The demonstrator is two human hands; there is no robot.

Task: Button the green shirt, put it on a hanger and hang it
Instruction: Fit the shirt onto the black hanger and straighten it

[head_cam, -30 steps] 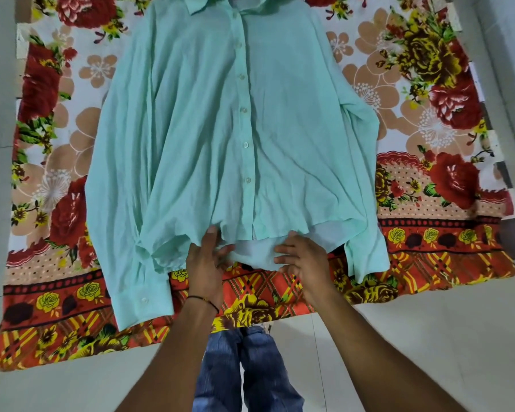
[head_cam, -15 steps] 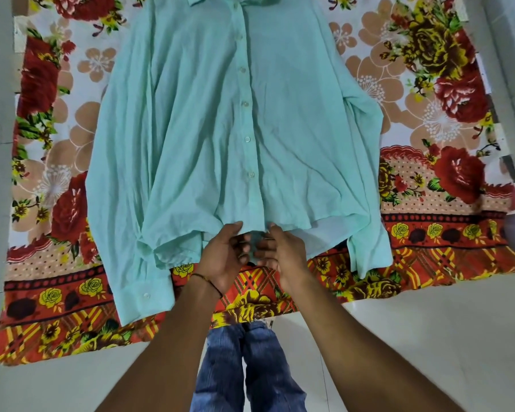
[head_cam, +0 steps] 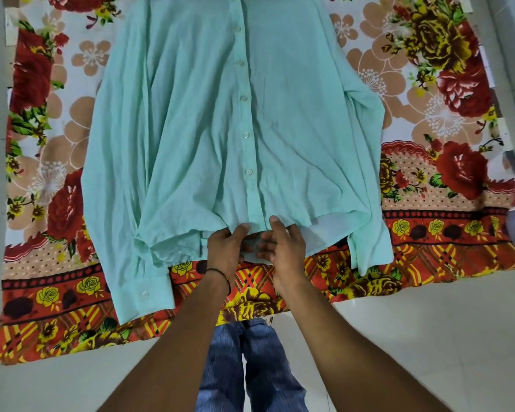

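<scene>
Green shirt (head_cam: 208, 129) lay flat, front up, on the floral sheet (head_cam: 446, 120) spread over the floor (head_cam: 428, 337), presumably to keep the placket aligned for buttoning. Left hand (head_cam: 225, 248) and right hand (head_cam: 286, 248) sat close together at the bottom hem, each pinching cloth. They were likely on the lowest button, itself hidden. Versus 0.5 s earlier: hands slightly parted, pale cloth showing between them; shirt otherwise unmoved.

green shirt (head_cam: 220, 129) laid flat, hands (head_cam: 225, 248) (head_cam: 286, 248) gripping hem (head_cam: 324, 233)
</scene>
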